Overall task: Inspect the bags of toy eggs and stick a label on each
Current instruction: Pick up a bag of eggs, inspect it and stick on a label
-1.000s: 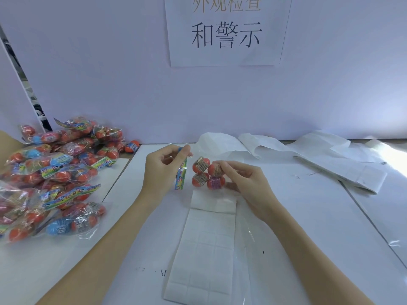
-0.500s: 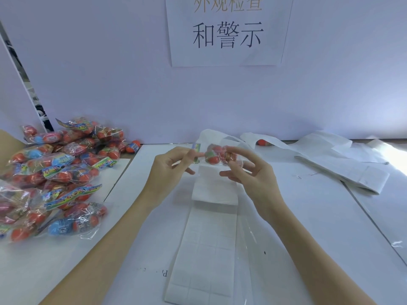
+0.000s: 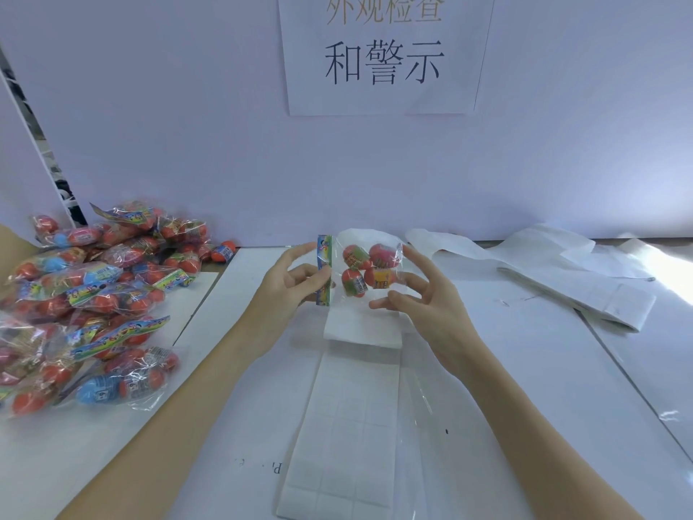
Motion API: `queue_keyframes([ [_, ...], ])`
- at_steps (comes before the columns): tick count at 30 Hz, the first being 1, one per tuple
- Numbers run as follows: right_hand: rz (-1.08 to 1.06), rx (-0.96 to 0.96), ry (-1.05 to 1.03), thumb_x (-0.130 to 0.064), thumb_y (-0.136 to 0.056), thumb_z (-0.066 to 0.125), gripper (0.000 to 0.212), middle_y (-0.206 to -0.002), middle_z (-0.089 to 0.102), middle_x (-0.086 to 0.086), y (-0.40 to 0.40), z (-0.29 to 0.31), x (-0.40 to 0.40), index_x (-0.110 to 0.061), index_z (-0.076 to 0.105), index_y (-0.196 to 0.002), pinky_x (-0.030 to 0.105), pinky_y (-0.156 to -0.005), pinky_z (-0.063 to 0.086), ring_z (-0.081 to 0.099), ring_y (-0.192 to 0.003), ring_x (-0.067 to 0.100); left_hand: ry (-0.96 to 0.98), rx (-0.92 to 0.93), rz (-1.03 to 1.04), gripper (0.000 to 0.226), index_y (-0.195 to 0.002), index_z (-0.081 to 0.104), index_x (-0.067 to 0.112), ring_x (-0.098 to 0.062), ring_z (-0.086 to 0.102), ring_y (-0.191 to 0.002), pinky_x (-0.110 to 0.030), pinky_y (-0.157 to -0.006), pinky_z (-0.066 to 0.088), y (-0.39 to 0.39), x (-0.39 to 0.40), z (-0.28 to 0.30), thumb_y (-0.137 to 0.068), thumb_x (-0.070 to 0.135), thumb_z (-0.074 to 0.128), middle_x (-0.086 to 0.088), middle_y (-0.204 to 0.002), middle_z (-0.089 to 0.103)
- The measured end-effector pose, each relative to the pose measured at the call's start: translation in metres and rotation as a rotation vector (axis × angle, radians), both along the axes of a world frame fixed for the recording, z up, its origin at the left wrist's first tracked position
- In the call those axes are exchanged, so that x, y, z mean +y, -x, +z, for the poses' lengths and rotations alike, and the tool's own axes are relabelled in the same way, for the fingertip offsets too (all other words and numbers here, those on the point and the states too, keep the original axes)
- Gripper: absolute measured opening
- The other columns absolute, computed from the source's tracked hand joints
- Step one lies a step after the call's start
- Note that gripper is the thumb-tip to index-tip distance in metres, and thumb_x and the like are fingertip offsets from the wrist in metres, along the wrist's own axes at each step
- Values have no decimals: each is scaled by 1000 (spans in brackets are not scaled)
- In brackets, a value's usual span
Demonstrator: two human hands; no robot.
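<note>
Hands, left and right, hold bag (four toy eggs) above label sheet.

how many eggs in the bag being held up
4 in the bag: top left, top right, bottom left, bottom right. More could hide behind.

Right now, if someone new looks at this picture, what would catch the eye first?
First, the clear bag of toy eggs, held up at the centre between the left hand and the right hand. Next, the colourful pile of bags at the left, and the label sheet lying below the hands.
</note>
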State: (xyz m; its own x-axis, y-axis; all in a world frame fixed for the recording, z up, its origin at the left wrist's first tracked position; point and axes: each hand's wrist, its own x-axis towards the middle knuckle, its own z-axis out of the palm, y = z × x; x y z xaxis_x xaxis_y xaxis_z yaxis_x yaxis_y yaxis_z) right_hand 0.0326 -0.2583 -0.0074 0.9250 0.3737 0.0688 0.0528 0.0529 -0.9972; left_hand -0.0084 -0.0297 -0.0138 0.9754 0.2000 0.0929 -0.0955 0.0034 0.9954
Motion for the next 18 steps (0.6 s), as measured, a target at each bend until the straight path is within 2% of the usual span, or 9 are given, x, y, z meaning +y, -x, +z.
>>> queue_keyframes([
  [3, 41, -29, 8, 6, -93, 52, 55, -109, 77, 0, -1, -1, -1, -28, 62, -136, 34, -92, 56, 78, -91, 28, -177, -40, 67, 29, -107, 72, 9, -15, 65, -76, -25, -73, 53, 2, -4, 1, -103, 36, 63, -8, -85, 71],
  [5, 106, -25, -2, -12, -93, 56, 32, -106, 76, 12, 0, 1, -1, -15, 70, -121, 28, -82, 58, 74, -86, 27, -284, -107, 104, 34, -90, 67, 4, -11, 56, -68, -22, -65, 47, 4, -8, 1, -109, 29, 54, -5, -73, 61],
  [6, 116, -9, -11, -23, -96, 57, 29, -105, 74, 17, 1, 2, 0, -9, 70, -116, 25, -77, 57, 72, -85, 27, -302, -124, 101, 35, -87, 65, 3, -9, 55, -67, -21, -64, 45, 5, -10, 2, -110, 27, 52, 1, -70, 59],
  [8, 55, 4, 2, -40, -105, 57, 37, -104, 74, 19, 1, 0, 1, -5, 71, -108, 24, -74, 56, 72, -84, 27, -306, -150, 98, 34, -85, 65, 4, -8, 56, -67, -20, -65, 45, 8, -13, 4, -109, 24, 52, 6, -69, 60],
  [11, -96, -10, 59, -39, -106, 58, 39, -97, 78, 14, 0, -3, 3, -7, 74, -90, 35, -78, 59, 76, -83, 40, -287, -203, 142, 33, -82, 72, 10, -10, 63, -73, -17, -71, 49, 9, -14, 8, -108, 18, 55, 6, -75, 68],
  [13, -145, -11, 61, -34, -105, 62, 34, -93, 80, 7, 0, -3, 4, -10, 79, -88, 28, -73, 59, 78, -79, 35, -271, -215, 171, 30, -87, 76, 5, -13, 65, -74, -22, -72, 51, 8, -13, 8, -107, 16, 56, -1, -80, 72],
  [16, -196, -13, -36, -30, -106, 61, 32, -91, 81, 0, 1, 0, 5, -20, 84, -85, 19, -69, 58, 79, -80, 24, -222, -179, 200, 31, -91, 76, -2, -21, 60, -68, -32, -63, 52, 4, -15, 7, -106, 20, 60, -24, -84, 67],
  [18, -218, -54, -68, -31, -107, 60, 34, -92, 81, 0, 2, 0, 6, -22, 84, -84, 20, -69, 59, 78, -84, 23, -133, -113, 209, 30, -90, 78, 4, -20, 62, -66, -28, -58, 52, 3, -20, 6, -105, 23, 61, -22, -84, 70],
])
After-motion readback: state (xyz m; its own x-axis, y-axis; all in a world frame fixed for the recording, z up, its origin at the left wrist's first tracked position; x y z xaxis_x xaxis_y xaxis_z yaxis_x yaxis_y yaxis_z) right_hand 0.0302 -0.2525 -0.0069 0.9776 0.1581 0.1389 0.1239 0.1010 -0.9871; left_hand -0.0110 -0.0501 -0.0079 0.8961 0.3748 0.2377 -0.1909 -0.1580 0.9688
